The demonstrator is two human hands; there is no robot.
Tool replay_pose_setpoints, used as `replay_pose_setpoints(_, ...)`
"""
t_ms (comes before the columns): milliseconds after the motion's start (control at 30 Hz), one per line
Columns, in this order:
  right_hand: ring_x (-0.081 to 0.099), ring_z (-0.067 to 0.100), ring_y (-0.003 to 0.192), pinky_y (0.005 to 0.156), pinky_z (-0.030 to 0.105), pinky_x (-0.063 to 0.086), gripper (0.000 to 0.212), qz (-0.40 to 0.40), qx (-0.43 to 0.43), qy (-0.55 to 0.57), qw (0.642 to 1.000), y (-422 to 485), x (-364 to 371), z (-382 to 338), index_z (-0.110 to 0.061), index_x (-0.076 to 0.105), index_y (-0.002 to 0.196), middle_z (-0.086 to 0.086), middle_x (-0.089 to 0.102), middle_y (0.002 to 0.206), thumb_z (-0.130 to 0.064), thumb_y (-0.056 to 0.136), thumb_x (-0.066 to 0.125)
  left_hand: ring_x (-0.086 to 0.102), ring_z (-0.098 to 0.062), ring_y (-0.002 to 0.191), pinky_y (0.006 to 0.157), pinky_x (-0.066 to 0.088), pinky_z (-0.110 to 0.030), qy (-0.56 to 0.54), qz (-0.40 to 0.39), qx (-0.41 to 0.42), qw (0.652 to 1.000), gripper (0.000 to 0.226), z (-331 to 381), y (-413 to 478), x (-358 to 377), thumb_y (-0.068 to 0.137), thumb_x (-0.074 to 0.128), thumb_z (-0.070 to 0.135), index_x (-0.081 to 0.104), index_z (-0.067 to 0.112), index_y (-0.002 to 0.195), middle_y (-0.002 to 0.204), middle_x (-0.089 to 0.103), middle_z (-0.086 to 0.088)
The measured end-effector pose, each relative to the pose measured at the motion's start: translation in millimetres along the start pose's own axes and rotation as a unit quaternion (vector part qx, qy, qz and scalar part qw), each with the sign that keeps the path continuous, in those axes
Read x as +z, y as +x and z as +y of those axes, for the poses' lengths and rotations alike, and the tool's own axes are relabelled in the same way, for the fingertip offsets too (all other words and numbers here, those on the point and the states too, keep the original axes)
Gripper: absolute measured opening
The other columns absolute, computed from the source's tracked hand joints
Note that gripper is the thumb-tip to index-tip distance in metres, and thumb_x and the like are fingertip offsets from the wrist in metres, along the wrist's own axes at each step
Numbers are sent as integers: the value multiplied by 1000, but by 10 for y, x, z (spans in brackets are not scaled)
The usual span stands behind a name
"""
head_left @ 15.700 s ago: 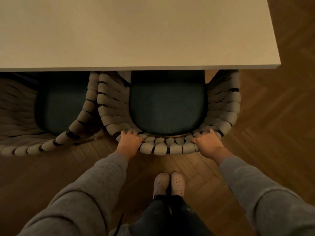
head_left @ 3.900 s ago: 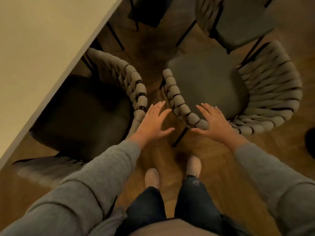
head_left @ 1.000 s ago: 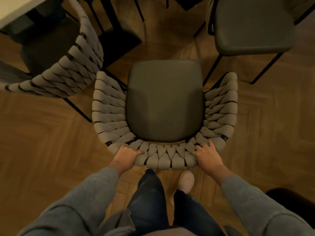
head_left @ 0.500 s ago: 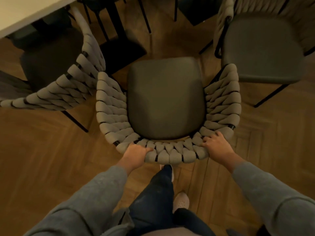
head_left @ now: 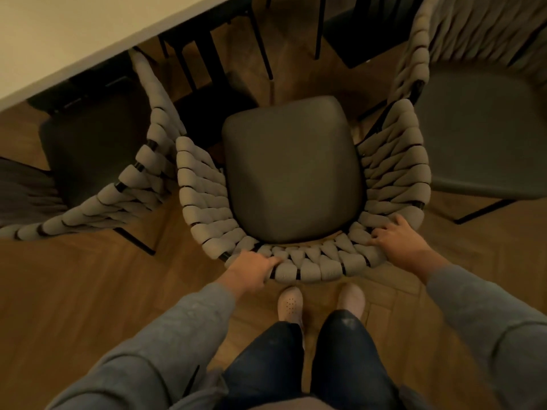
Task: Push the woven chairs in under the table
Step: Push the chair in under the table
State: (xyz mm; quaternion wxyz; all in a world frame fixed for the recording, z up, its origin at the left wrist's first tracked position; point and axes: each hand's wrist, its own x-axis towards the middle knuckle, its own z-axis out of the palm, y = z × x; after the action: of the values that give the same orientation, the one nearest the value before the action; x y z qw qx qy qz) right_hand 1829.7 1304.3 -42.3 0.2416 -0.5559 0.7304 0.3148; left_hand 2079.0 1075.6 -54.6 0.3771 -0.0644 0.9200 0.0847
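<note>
Woven chair: stands on wood floor, wholly outside the table edge. Judged a stiff metal frame, moderately light, with soft cord wrapping that grips well. Best hold: curved back rail. Left hand and right hand each curl over that rail, well apart.

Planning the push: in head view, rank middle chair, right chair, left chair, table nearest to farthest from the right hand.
1. middle chair: in the right hand's grip
2. right chair: just right
3. left chair: far left
4. table: upper left
</note>
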Motion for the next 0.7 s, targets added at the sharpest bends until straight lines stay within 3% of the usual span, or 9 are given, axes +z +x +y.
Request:
replay_pose_setpoints(333,43,20,130,118,44,19,40,14,-33,-30,999,615,-278,907,-30,50,137,-8,52,136,-21,98,48,60,-24,107,90,48,-40,-44,53,-54,996,63,169,482,-439,92,55,25,27,32,149,124,60,-4)
replay_pose_setpoints(533,41,26,133,120,49,12,48,17,-75,-82,994,965,-577,1547,-31,35,146,-4,50,141,-23,99,43,61,-23,100,85,47,-35,-73,75,-90,990,66,288,826,-927,95,53,21,21,33,152,116,62,-5)
replay_pose_setpoints(700,38,24,136,120,50,10,49,9,-108,-131,985,1219,-845,2007,-29,33,147,-3,48,144,-24,100,44,62,-23,91,74,45,-33,-110,78,-121,983,73,383,1123,-1247,95,51,19,12,31,154,105,64,-6)
